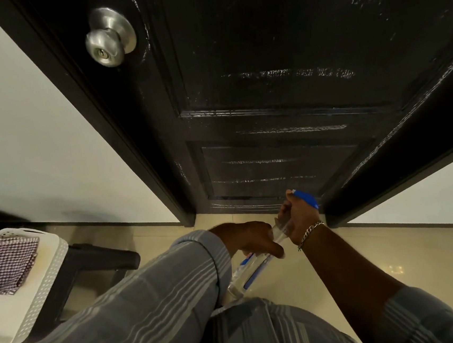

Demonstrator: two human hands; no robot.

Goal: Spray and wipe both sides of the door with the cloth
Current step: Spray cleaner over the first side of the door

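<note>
A black panelled door [280, 83] fills the upper middle, streaked with wet patches, with a silver round knob [108, 37] at its upper left. In front of its lower edge I hold a clear spray bottle [250, 272] with a blue trigger head [308, 198]. My left hand [250, 239] grips the bottle's body. My right hand [297, 215], with a chain bracelet on the wrist, grips the neck under the blue head. A checked cloth [8, 261] lies folded in a white perforated basket [50, 274] at the lower left.
The basket rests on a dark stool [90, 263] against the white wall [22, 135] left of the door. The black door frame [411, 153] runs down on the right. Glossy beige floor tiles [393, 252] lie below.
</note>
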